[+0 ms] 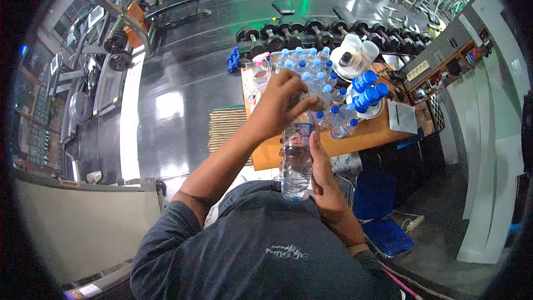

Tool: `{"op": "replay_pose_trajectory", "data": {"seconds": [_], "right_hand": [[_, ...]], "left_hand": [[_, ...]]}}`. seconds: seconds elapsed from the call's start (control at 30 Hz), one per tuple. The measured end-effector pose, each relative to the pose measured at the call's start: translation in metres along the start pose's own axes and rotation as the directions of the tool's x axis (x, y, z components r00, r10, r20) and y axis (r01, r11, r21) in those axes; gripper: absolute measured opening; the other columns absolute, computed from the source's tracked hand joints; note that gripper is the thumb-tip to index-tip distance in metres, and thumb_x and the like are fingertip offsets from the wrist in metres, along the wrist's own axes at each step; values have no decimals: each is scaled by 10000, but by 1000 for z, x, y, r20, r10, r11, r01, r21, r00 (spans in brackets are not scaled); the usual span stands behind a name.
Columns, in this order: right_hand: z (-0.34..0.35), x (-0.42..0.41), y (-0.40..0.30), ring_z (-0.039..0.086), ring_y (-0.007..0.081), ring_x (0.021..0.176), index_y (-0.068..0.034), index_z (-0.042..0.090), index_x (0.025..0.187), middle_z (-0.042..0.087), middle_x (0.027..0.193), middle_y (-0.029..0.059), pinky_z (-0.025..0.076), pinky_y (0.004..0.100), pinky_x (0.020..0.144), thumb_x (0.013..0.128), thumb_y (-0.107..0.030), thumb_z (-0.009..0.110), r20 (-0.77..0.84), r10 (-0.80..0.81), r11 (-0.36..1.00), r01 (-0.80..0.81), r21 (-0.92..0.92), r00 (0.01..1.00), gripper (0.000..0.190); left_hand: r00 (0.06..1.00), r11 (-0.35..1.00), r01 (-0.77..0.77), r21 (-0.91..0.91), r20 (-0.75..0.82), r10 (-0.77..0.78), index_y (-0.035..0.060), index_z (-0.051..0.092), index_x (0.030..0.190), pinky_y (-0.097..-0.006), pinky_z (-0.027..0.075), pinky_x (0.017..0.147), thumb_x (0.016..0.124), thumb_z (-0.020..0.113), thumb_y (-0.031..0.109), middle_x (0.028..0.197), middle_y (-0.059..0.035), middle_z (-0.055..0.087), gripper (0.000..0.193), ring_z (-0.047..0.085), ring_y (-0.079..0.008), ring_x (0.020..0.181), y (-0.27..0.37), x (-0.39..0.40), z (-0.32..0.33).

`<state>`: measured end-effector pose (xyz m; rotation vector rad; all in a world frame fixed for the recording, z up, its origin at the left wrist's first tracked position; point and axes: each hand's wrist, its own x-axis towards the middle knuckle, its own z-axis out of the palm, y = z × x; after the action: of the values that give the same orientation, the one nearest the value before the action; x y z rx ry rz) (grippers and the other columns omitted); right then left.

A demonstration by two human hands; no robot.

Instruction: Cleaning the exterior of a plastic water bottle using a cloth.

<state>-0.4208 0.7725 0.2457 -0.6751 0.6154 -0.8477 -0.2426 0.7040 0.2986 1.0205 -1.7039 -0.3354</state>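
Observation:
My right hand [322,162] grips a clear plastic water bottle [296,162] from its right side, upright in front of my chest, with a printed label on its upper part. Above the bottle's top is my left hand [287,93], its fingers curled around something pale and blurred, perhaps a cloth [314,101]. Whether that thing touches the bottle's neck cannot be told. Beyond the hands, several small bottles with blue caps [316,66] stand grouped on a wooden desk [354,137]. A spray bottle with a pink and white head [261,60] stands at the group's left.
Blue-labelled containers [366,91] and white cups [360,52] stand at the right of the bottles. A paper sheet [402,116] lies at the desk's right end. Behind the desk runs a rack of dumbbells [316,33]. A blue chair [374,196] is at my right, a striped mat [227,129] at left.

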Motion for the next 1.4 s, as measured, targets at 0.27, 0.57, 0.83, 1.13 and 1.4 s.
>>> {"op": "replay_pose_trajectory", "data": {"seconds": [0.27, 0.57, 0.83, 1.13, 1.4], "right_hand": [[-24, 8, -1, 729, 277, 859, -58, 444, 1438, 684, 1101, 153, 629, 403, 710, 1074, -566, 417, -130, -185, 981, 192, 41, 974, 626], [7, -1, -4, 699, 219, 905, -208, 164, 1629, 642, 1150, 102, 608, 359, 774, 1090, -521, 423, -32, -183, 972, 176, -155, 983, 675], [-31, 13, -2, 718, 235, 948, -220, 303, 1593, 654, 1200, 118, 618, 362, 802, 1094, -520, 418, -186, -280, 958, 285, 2, 942, 594], [-9, 6, 0, 696, 224, 985, -245, 182, 1632, 628, 1217, 106, 624, 396, 780, 1089, -512, 442, -118, -173, 984, 165, -73, 978, 658], [-18, 19, -9, 681, 237, 1058, -148, 292, 1583, 592, 1313, 109, 607, 369, 867, 1084, -528, 456, -319, -181, 982, 186, -14, 930, 648]], "left_hand": [[957, 980, 166, -106, 256, -134, 4, 624, 1041, -371, 497, 863, 908, 777, 163, 1062, -152, 570, 258, 609, -301, 988, 23, -40, 8], [991, 990, 135, 40, -8, -135, -2, 647, 997, -394, 515, 809, 878, 806, 178, 1014, -153, 601, 269, 626, -327, 931, 9, -18, 5], [958, 947, 265, -183, 158, -238, -8, 644, 975, -362, 506, 818, 866, 798, 146, 1005, -151, 599, 244, 627, -273, 933, 37, -64, 16], [980, 978, 200, -53, -13, -201, -13, 640, 986, -378, 515, 798, 854, 807, 128, 1020, -159, 615, 256, 638, -289, 918, 17, -36, 7], [967, 965, 216, -152, 168, -190, -19, 619, 943, -371, 498, 800, 843, 796, 115, 971, -145, 598, 244, 616, -286, 897, 19, -64, 11]]}}
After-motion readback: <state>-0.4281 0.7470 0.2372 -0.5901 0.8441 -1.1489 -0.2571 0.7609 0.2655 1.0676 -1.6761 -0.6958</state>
